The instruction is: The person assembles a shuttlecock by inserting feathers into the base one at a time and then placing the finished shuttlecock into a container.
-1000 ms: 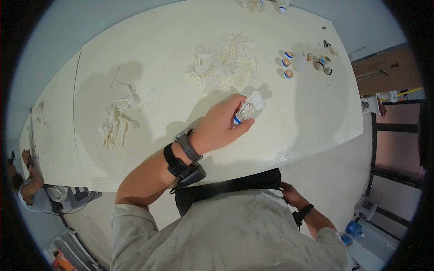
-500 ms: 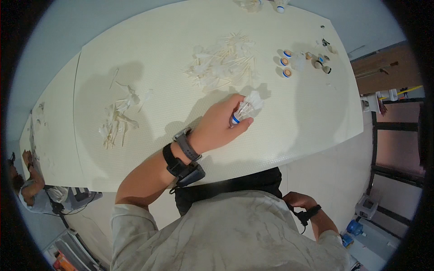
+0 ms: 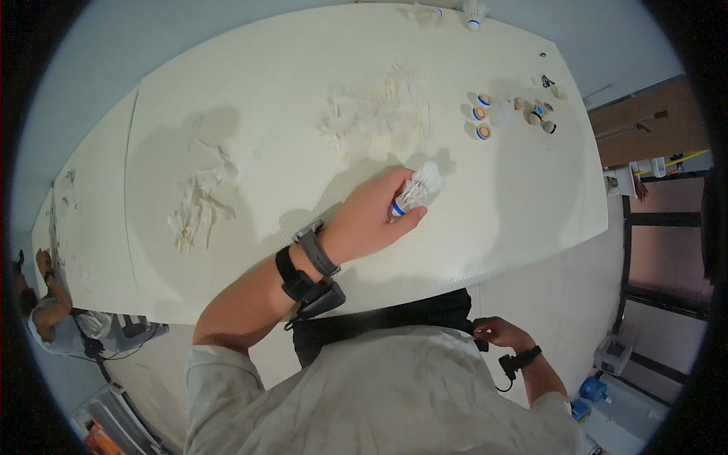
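My left hand is closed around a shuttlecock with white feathers and a blue band on its base. Its feathers point up and away to the right, just above the table's near half. Low at my right side, beyond the table edge, my right hand has its fingers curled by the dark cloth at my waist. A small dark thing shows under those fingers, too unclear to name. Beyond my left hand lies a heap of loose white feathers, and a smaller feather pile lies to the left.
Several blue-banded cork bases and other small parts sit on the right of the white table. Two shuttlecocks, one upright, are at the far edge. Another person is at the far left.
My right hand has come slightly away from my waist, and its fingers show more. My left hand keeps its hold on the shuttlecock. The whole view has shifted slightly.
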`<state>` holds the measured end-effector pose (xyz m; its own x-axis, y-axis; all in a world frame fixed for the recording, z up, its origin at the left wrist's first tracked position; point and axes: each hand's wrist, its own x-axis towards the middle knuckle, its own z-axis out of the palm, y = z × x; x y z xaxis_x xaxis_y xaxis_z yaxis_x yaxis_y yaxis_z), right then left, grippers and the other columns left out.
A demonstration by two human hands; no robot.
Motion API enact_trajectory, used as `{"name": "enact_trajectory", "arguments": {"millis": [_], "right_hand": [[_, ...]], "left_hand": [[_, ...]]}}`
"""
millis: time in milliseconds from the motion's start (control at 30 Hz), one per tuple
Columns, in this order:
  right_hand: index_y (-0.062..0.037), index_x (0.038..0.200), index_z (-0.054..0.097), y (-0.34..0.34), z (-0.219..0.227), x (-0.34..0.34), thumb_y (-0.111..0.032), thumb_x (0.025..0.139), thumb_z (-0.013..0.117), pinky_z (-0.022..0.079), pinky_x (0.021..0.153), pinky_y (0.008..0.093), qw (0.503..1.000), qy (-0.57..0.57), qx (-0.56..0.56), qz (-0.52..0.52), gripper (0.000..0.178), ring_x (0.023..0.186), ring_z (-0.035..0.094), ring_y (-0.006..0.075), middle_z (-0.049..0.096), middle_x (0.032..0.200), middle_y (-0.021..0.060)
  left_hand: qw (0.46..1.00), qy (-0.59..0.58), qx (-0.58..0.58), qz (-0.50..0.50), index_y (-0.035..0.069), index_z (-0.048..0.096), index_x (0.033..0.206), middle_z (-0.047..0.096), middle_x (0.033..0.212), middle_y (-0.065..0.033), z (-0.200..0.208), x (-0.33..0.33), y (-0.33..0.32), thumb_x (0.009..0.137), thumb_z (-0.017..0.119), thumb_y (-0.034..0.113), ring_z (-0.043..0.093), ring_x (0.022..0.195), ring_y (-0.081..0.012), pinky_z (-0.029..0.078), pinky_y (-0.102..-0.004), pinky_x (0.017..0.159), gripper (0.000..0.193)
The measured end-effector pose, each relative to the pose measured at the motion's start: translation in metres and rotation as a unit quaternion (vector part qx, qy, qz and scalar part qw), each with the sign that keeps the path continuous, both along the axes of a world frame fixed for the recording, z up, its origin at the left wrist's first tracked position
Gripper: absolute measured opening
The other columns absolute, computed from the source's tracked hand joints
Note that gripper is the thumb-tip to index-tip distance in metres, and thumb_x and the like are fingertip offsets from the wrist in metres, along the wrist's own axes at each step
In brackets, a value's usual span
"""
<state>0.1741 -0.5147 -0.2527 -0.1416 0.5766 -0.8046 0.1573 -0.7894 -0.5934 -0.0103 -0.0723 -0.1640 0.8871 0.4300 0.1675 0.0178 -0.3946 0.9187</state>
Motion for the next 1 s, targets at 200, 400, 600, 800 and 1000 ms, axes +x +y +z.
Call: {"name": "enact_trajectory", "arguments": {"millis": [200, 400, 600, 800, 1000], "right_hand": [[0.0021, 0.095, 0.071, -0.008, -0.002, -0.012, 0.0, 0.094, 0.068, 0.052, 0.082, 0.033, 0.985, -0.104, 0.1, -0.092, 0.004, 0.088, 0.065, 0.0175, 0.07, 0.09, 0.0071], [0.0006, 0.089, 0.072, -0.019, 0.002, -0.014, -0.003, 0.09, 0.066, 0.053, 0.073, 0.0317, 0.98, -0.11, 0.048, -0.157, 0.008, 0.075, 0.066, 0.0156, 0.072, 0.08, 0.0073], [0.0029, 0.085, 0.067, -0.012, -0.011, -0.025, -0.006, 0.088, 0.058, 0.051, 0.063, 0.0319, 0.937, -0.078, 0.023, -0.34, 0.013, 0.066, 0.061, 0.0164, 0.065, 0.072, 0.0062], [-0.0009, 0.09, 0.064, -0.021, -0.033, -0.042, -0.013, 0.096, 0.063, 0.051, 0.073, 0.0296, 0.899, -0.012, -0.023, -0.437, 0.014, 0.079, 0.061, 0.0142, 0.062, 0.083, 0.0034], [-0.0067, 0.115, 0.063, -0.037, -0.012, -0.047, 0.002, 0.091, 0.07, 0.051, 0.082, 0.0272, 0.898, 0.169, -0.014, -0.406, 0.026, 0.094, 0.064, 0.0142, 0.067, 0.105, 0.0007]], "left_hand": [[1.0, -0.006, -0.005, 0.006, 0.002, 0.054, 0.117, 0.061, 0.076, -0.0095, 0.0, -0.001, -0.002, 0.092, 0.074, 0.019, 0.057, 0.062, -0.0178, 0.046, -0.0315, 0.058, 0.036], [1.0, 0.017, -0.017, 0.007, 0.003, 0.054, 0.116, 0.062, 0.078, -0.0105, 0.007, -0.001, -0.003, 0.092, 0.074, 0.019, 0.058, 0.063, -0.0183, 0.046, -0.0315, 0.058, 0.035], [1.0, 0.0, 0.019, 0.008, 0.003, 0.053, 0.117, 0.061, 0.076, -0.0109, 0.004, 0.0, -0.001, 0.092, 0.074, 0.018, 0.058, 0.062, -0.0181, 0.045, -0.031, 0.056, 0.036], [1.0, -0.017, 0.021, 0.006, 0.002, 0.053, 0.116, 0.059, 0.076, -0.011, -0.003, 0.0, 0.001, 0.093, 0.073, 0.02, 0.057, 0.061, -0.0181, 0.045, -0.0323, 0.056, 0.036], [0.999, -0.029, 0.009, 0.01, 0.002, 0.053, 0.117, 0.059, 0.075, -0.0106, -0.002, 0.001, -0.003, 0.092, 0.073, 0.02, 0.057, 0.063, -0.0195, 0.045, -0.0333, 0.058, 0.037]]}}
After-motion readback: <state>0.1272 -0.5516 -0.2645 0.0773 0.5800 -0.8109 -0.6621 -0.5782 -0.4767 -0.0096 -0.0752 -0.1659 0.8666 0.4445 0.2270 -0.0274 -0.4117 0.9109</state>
